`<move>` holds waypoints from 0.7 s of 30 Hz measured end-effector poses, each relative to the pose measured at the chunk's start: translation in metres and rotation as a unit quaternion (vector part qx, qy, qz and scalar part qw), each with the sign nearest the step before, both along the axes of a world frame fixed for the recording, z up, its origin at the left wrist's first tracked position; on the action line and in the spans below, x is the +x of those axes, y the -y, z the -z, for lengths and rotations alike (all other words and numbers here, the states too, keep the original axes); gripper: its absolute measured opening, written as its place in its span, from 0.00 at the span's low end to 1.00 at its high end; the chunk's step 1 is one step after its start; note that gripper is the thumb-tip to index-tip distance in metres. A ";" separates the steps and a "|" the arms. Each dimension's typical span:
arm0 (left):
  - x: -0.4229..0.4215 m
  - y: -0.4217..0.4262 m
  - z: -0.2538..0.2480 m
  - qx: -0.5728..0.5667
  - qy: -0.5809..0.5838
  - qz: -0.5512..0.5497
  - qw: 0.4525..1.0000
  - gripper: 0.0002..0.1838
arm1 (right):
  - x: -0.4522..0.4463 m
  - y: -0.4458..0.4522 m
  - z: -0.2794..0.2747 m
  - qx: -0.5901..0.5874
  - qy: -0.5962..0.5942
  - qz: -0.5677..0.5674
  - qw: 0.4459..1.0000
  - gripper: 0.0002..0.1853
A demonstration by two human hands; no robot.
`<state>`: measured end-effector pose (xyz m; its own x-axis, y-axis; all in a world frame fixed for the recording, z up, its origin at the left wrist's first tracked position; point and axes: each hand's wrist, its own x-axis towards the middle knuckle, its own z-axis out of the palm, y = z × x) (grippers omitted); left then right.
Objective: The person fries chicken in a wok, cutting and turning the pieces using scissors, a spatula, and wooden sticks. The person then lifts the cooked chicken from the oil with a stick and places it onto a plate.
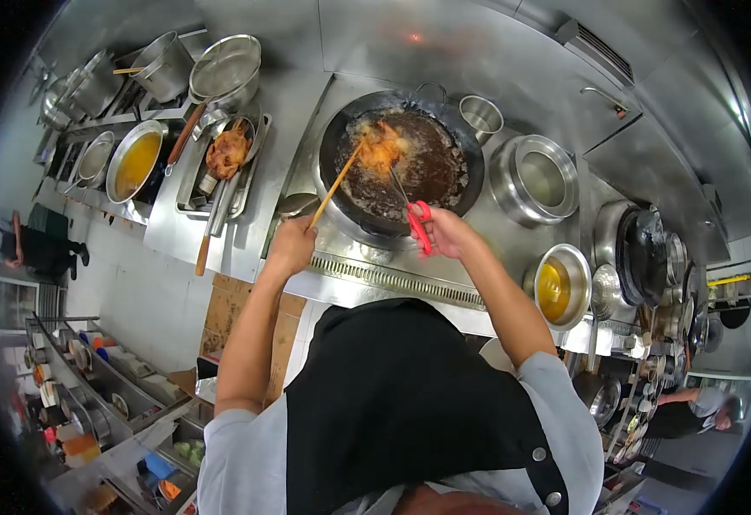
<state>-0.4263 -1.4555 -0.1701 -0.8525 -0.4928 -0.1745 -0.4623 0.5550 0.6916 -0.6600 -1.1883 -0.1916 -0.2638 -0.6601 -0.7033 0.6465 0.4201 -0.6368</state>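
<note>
A large black wok full of dark, bubbling oil sits on the steel range in front of me. Near its far left part an orange-brown piece of food, possibly poultry, lies in the foaming oil. My left hand is closed around long wooden chopsticks, whose tips touch the food. Red-handled scissors are in my right hand, fingers through the loops. Their metal blades point down into the wok beside the food; the blade tips are hard to make out.
Left of the wok, a browned whole bird rests on a strainer over a metal tray. A pan of yellow liquid stands farther left. Steel pots and a bowl of oil are at right. Other people stand far off.
</note>
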 end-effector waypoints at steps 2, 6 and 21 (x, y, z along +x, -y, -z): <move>0.013 0.000 0.017 -0.030 -0.023 -0.002 0.999 0.17 | -0.005 0.012 0.002 0.007 0.002 0.000 1.000 0.26; 0.029 -0.021 -0.016 0.015 0.017 -0.056 0.998 0.20 | -0.009 0.019 0.001 0.013 -0.006 -0.005 1.000 0.27; 0.016 -0.003 0.013 0.011 -0.011 -0.024 1.000 0.19 | -0.025 0.041 0.012 0.010 -0.024 0.008 1.000 0.27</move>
<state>-0.4099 -1.4522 -0.1834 -0.8317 -0.5296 -0.1670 -0.4726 0.5171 0.7136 -0.6850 -1.2296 -0.2036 -0.3068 -0.6419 -0.7028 0.6225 0.4233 -0.6583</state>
